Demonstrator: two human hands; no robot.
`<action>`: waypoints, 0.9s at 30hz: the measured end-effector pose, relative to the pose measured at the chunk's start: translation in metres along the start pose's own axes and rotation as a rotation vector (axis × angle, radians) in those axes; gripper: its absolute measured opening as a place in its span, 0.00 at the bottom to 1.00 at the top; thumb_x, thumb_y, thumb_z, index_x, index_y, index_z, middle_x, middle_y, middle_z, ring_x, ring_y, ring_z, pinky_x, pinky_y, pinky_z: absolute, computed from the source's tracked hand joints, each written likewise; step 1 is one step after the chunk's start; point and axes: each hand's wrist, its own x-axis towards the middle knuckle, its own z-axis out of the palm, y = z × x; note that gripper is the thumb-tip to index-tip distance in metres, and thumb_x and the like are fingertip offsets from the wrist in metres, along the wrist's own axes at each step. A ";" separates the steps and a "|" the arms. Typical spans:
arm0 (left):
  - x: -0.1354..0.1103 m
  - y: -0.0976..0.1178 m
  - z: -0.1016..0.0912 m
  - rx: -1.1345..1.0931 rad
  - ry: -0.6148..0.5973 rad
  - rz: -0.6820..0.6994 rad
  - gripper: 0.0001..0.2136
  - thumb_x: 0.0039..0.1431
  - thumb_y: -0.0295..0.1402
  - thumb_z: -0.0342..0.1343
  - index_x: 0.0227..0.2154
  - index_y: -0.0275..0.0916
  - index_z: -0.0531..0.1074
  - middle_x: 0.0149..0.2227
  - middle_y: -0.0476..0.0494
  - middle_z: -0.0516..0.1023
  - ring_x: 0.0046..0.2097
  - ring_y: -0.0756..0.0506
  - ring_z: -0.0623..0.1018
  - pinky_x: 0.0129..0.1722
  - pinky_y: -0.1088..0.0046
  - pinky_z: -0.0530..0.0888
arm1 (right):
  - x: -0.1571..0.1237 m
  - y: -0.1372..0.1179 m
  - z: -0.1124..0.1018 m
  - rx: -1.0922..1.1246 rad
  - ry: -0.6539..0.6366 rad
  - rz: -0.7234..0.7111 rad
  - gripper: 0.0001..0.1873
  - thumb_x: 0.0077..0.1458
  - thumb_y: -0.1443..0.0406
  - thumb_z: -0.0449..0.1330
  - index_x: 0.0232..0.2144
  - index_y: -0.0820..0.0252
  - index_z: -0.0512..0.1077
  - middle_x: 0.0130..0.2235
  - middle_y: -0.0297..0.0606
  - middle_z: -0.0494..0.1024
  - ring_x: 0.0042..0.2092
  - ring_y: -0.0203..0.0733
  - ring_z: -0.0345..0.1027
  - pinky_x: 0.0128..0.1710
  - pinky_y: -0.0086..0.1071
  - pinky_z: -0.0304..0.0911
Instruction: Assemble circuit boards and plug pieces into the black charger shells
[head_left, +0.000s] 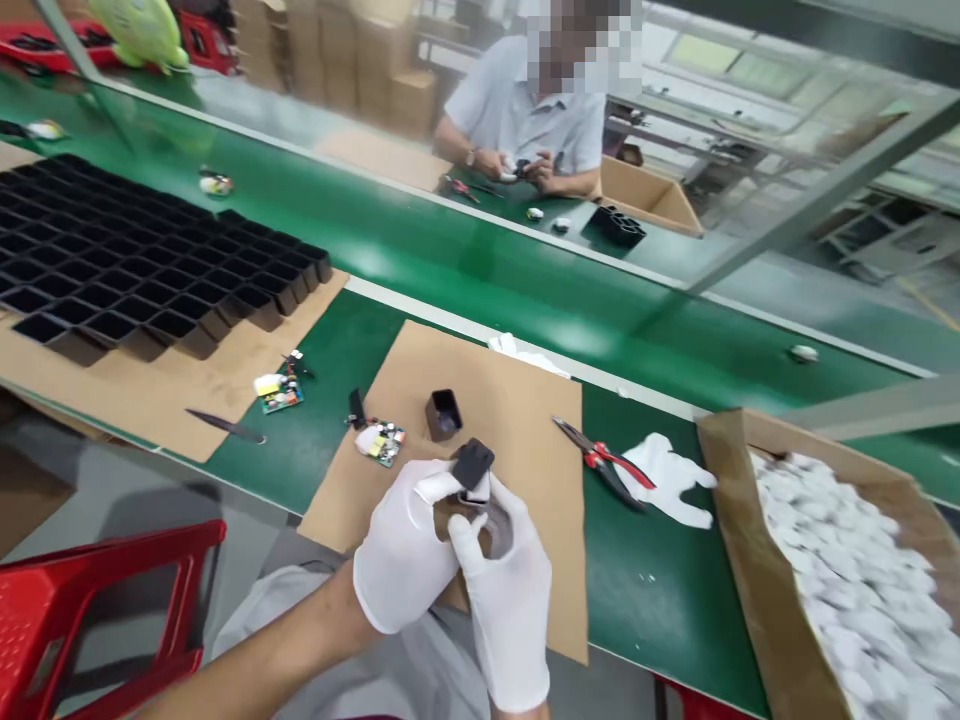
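Note:
Both my hands wear white gloves and meet over a sheet of cardboard on the green bench. My left hand and my right hand are closed together on a small black plastic part with a white piece under it. Just beyond them on the cardboard stands a small open black housing. A small circuit board lies to the left of the cardboard, and a second circuit board lies further left.
Red-handled pliers and a spare white glove lie to the right. A cardboard box of white parts stands at far right. A black cell tray is at left, a knife near it, a red stool below. Across the conveyor another person sits working.

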 end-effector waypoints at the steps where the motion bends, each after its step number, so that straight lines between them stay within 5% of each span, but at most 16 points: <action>1: -0.001 -0.001 0.006 -0.020 -0.029 0.029 0.10 0.60 0.29 0.65 0.44 0.46 0.77 0.45 0.42 0.86 0.47 0.39 0.88 0.49 0.59 0.87 | 0.003 0.002 -0.005 -0.070 -0.013 0.010 0.26 0.58 0.53 0.69 0.55 0.60 0.80 0.47 0.46 0.88 0.46 0.52 0.85 0.49 0.43 0.80; 4: 0.001 -0.005 0.014 -0.037 -0.052 0.091 0.12 0.57 0.26 0.65 0.43 0.44 0.75 0.43 0.42 0.84 0.45 0.39 0.87 0.48 0.59 0.86 | 0.007 0.006 -0.016 -0.206 -0.058 -0.026 0.17 0.65 0.54 0.64 0.47 0.59 0.82 0.38 0.41 0.87 0.38 0.47 0.82 0.43 0.38 0.78; 10: 0.013 -0.010 0.002 0.090 -0.118 -0.165 0.35 0.44 0.27 0.70 0.59 0.39 0.71 0.50 0.38 0.79 0.48 0.37 0.85 0.49 0.55 0.84 | 0.002 0.019 -0.014 -0.265 -0.011 -0.193 0.19 0.71 0.60 0.58 0.57 0.58 0.80 0.52 0.44 0.87 0.49 0.47 0.84 0.50 0.37 0.78; 16: 0.016 -0.004 -0.009 -0.046 -0.311 -0.263 0.20 0.47 0.26 0.71 0.44 0.41 0.77 0.41 0.44 0.80 0.38 0.42 0.83 0.38 0.62 0.83 | -0.008 0.026 -0.008 -0.390 0.107 -0.316 0.22 0.67 0.58 0.65 0.61 0.54 0.79 0.54 0.42 0.87 0.51 0.47 0.85 0.49 0.35 0.80; 24: 0.014 -0.001 -0.002 0.197 -0.288 -0.243 0.11 0.53 0.28 0.66 0.39 0.42 0.76 0.38 0.48 0.79 0.38 0.44 0.83 0.41 0.65 0.82 | -0.005 0.028 -0.009 -0.366 0.110 -0.460 0.16 0.72 0.58 0.62 0.57 0.50 0.82 0.53 0.37 0.88 0.49 0.43 0.86 0.50 0.31 0.80; 27: 0.011 -0.004 -0.002 0.237 -0.266 -0.212 0.14 0.50 0.30 0.70 0.39 0.42 0.73 0.38 0.48 0.79 0.38 0.43 0.83 0.40 0.66 0.82 | -0.009 0.030 -0.008 -0.378 0.235 -0.536 0.16 0.70 0.60 0.66 0.57 0.54 0.81 0.51 0.38 0.88 0.48 0.42 0.86 0.49 0.29 0.79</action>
